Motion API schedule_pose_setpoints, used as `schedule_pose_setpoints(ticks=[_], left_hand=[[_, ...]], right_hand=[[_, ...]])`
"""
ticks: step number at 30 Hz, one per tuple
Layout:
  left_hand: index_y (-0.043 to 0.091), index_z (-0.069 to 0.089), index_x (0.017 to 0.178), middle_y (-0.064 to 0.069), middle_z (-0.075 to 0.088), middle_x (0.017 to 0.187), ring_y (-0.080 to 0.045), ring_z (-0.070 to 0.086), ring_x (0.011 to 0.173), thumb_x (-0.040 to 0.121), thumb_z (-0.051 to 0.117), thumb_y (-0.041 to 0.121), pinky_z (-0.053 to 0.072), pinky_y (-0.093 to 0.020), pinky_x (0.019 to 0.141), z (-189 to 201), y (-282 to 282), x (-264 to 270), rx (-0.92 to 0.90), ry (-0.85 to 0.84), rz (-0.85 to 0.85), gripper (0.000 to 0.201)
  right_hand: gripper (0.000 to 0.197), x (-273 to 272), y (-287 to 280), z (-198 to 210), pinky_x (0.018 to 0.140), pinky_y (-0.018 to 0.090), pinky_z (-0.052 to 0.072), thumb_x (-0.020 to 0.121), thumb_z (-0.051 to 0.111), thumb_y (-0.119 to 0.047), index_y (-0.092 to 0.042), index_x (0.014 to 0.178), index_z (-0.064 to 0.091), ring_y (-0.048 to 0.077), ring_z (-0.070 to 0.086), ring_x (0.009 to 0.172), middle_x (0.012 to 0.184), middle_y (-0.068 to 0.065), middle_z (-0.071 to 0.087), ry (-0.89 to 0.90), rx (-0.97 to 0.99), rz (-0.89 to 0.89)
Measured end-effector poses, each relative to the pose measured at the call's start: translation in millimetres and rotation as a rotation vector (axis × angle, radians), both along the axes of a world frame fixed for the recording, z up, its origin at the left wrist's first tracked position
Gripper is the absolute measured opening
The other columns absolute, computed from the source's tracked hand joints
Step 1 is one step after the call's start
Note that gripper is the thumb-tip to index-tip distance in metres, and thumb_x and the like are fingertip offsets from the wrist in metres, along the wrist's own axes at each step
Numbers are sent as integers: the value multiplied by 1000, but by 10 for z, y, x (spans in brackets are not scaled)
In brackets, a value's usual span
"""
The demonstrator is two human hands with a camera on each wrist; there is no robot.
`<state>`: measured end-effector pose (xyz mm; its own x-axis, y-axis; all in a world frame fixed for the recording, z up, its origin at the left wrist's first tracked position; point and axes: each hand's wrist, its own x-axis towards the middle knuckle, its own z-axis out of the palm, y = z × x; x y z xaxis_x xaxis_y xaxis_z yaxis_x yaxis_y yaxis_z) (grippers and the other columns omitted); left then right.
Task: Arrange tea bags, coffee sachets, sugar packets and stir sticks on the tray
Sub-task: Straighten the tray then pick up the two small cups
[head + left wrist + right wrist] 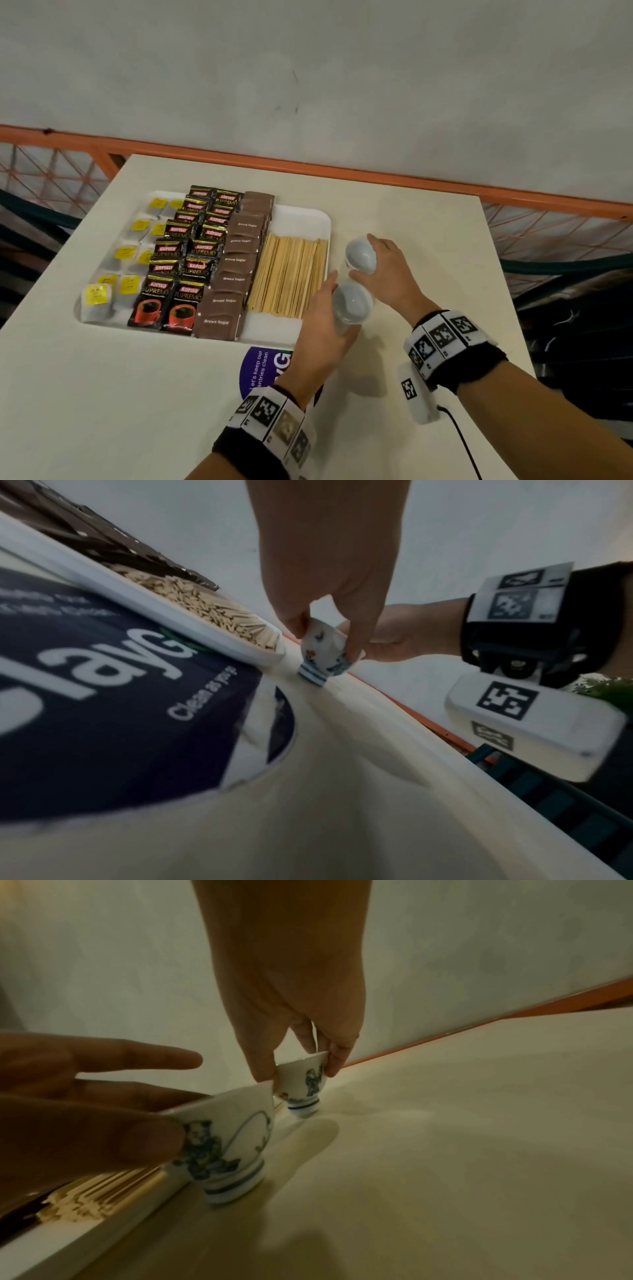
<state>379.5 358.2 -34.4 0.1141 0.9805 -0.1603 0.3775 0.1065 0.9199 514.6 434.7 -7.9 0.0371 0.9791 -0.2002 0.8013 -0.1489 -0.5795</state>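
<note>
White tray (310, 219) holding yellow-tagged tea bags (128, 253), black-and-red coffee sachets (186, 253), brown sugar packets (236, 260), pale wooden stir sticks (287, 274); white cups (226, 1139) painted with blue figures, blue-banded feet; cream table (411, 222); purple sticker (263, 370)

A cream-white table (411, 219) with squared corners stands against an orange rail. Directly on its top lie four things — a white rectangular tray (310, 219) toward the left, a round dark-blue sticker (262, 370) with white lettering just in front of the tray's near edge, and two small white porcelain cups with blue painted decoration. Both cups stand upright on their ringed feet, just beside the tray's right rim: the near cup (352, 303) by the tray's front right corner, the far cup (359, 255) close behind it. The sticker lies flat — partly tucked under the tray's near edge.
</note>
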Motion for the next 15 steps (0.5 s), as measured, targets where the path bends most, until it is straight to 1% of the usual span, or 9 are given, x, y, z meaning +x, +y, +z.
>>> schedule_pose_setpoints(ticks=[2,4,7,9,11,13,15], left_hand=[[29,25,144,6,43,141,-12,41,130,77,73,32,36,-44,109,-16,-12,-2,6,-10,-5,82],[28,26,144,6,43,139,-10,41,128,78,72,34,35,-39,109,-28,-29,-9,29,-25,-11,80],[30,25,143,7,43,139,-8,41,128,79,71,33,34,-36,109,-49,-31,-5,35,-36,-15,79],[31,25,143,8,43,139,-8,41,128,79,71,33,34,-37,110,-78,-12,5,21,-42,-8,79],[31,28,142,8,45,137,-9,43,127,77,72,33,37,-41,108,-111,7,21,16,-36,3,78],[30,29,141,8,46,136,-10,43,127,78,72,33,39,-43,107,-124,10,32,21,-29,4,77],[29,28,142,8,44,138,-9,41,129,78,72,29,36,-43,109,-107,-8,26,28,-19,-1,78]], right_hand=[[81,-13,45,-20,109,31,24,82,69,-27,-12,145,22,26,25,136,149,8,28,-15,-10,29],[80,-22,72,-30,109,30,23,82,68,-25,-12,146,21,26,24,136,150,7,26,-22,-11,56],[80,-21,92,-22,109,30,23,82,68,-24,-12,146,20,26,25,136,150,8,26,-38,-1,69],[80,-22,89,-4,109,31,24,82,68,-22,-13,146,20,26,26,136,149,9,27,-28,5,64],[80,-25,79,0,109,31,26,82,69,-20,-14,146,21,26,29,135,147,10,28,0,7,53],[80,-23,61,17,107,28,26,82,69,-18,-15,146,21,23,30,134,146,9,29,30,3,44],[81,-11,23,37,106,26,26,82,68,-16,-15,146,19,22,31,134,146,9,29,41,-8,35]])
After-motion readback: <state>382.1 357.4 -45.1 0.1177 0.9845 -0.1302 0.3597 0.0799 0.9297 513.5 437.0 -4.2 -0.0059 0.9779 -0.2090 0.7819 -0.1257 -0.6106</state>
